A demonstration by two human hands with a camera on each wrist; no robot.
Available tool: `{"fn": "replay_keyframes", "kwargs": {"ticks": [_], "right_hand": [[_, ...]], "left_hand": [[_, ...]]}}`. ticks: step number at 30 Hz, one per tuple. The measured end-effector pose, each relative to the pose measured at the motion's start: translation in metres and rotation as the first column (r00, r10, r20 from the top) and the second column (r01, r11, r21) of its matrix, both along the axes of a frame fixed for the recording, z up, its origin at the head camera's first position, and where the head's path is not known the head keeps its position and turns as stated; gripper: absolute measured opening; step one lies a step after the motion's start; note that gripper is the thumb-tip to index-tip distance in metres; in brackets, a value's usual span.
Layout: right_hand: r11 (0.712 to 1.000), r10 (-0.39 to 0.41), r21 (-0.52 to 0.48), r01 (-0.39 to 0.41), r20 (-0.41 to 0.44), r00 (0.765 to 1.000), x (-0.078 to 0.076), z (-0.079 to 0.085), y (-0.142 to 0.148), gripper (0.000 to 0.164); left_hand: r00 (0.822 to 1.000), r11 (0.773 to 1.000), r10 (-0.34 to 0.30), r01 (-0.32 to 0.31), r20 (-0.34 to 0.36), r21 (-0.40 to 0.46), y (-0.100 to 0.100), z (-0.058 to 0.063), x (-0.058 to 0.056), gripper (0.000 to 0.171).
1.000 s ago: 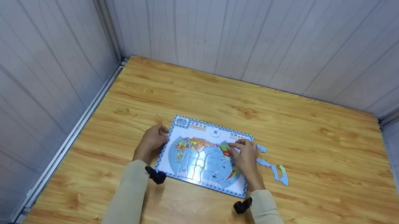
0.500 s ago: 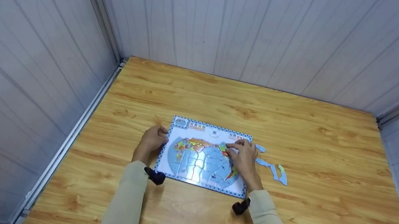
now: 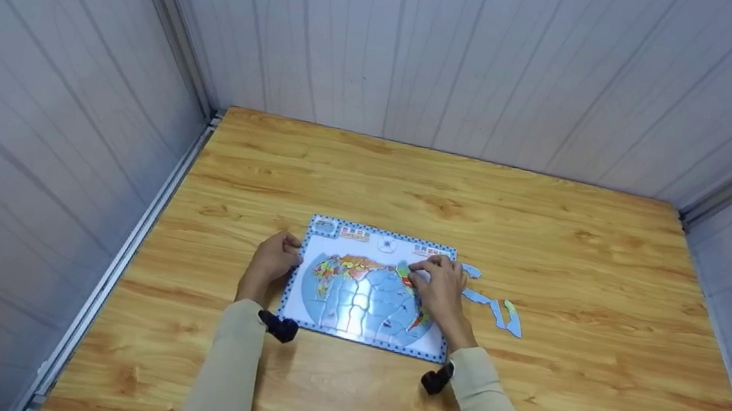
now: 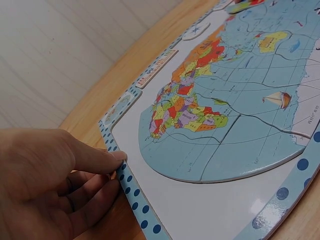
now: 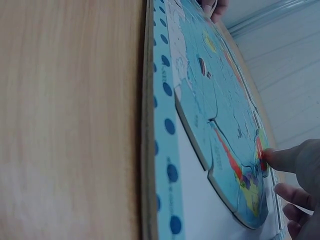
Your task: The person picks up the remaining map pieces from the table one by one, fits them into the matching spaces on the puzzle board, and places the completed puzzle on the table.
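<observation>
A world-map jigsaw puzzle board (image 3: 316, 245) with a blue dotted border lies on the table, most of its oval map filled with pieces. My left hand (image 3: 272, 260) grips the board's left edge; in the left wrist view its thumb (image 4: 116, 156) lies on the dotted border, the other fingers curled beside and below. Over the map's upper right, thumb and index finger of my right hand (image 3: 443, 288) pinch a green and red puzzle piece (image 5: 260, 150). That piece sits right at the neighbouring pieces, partly covered by the fingertips.
Several loose blue puzzle pieces lie on the wooden table (image 3: 594, 282) right of the board, among them a curved one with a green tip (image 3: 514, 321). Pale panel walls (image 3: 427, 52) stand behind and at both sides. A black wrist camera (image 3: 279, 327) sits at each cuff.
The head view has shifted slightly, so everything appears a little further left. Both hands keep nearly the same place on the board, the right one still at the green and red piece.
</observation>
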State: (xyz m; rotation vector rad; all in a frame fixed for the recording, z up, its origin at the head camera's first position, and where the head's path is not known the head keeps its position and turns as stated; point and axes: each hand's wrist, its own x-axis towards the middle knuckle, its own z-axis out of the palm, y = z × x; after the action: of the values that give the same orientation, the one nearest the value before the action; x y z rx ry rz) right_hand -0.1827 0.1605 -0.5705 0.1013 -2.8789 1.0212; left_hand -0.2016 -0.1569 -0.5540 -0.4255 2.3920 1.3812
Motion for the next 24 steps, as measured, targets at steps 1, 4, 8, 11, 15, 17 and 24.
{"fn": "replay_keyframes", "kwargs": {"ticks": [1,4,8,11,15,17,24], "right_hand": [[1.0,0.0,0.002,0.0,0.004,1.0,-0.0003,0.0001,-0.0009,0.014],[1.0,-0.007,0.013,0.007,0.019,1.0,-0.0008,0.0,-0.0025,0.014],[1.0,-0.021,0.019,0.021,0.02,1.0,-0.0013,0.0001,-0.0031,0.013],[0.999,-0.031,0.022,0.031,0.012,0.999,-0.0012,0.0007,-0.0027,0.011],[0.999,-0.029,0.035,0.029,-0.001,1.0,-0.0014,0.0005,-0.0034,0.01],[0.999,-0.021,0.05,0.022,-0.015,1.0,-0.0013,0.0002,-0.0041,0.01],[0.997,-0.032,0.076,0.034,-0.034,0.999,0.0013,-0.0017,-0.0047,0.014]], "left_hand": [[1.0,1.0,0.003,-0.003,0.006,0.001,-0.0006,0.0,0.0,0.027],[1.0,1.0,0.008,-0.008,0.014,0.004,-0.0015,0.0004,0.0002,0.027],[1.0,1.0,0.0,0.0,-0.003,0.002,-0.0006,0.0,0.0001,0.028],[1.0,1.0,-0.004,0.004,-0.009,0.004,0.0003,-0.0008,0.0,0.028],[1.0,1.0,0.007,-0.007,0.002,0.018,0.0001,-0.0016,0.0002,0.028],[1.0,1.0,0.01,-0.01,-0.01,0.016,-0.0004,-0.0018,-0.0001,0.028],[1.0,1.0,0.004,-0.004,-0.007,0.005,-0.0002,-0.0018,-0.0021,0.028]]}}
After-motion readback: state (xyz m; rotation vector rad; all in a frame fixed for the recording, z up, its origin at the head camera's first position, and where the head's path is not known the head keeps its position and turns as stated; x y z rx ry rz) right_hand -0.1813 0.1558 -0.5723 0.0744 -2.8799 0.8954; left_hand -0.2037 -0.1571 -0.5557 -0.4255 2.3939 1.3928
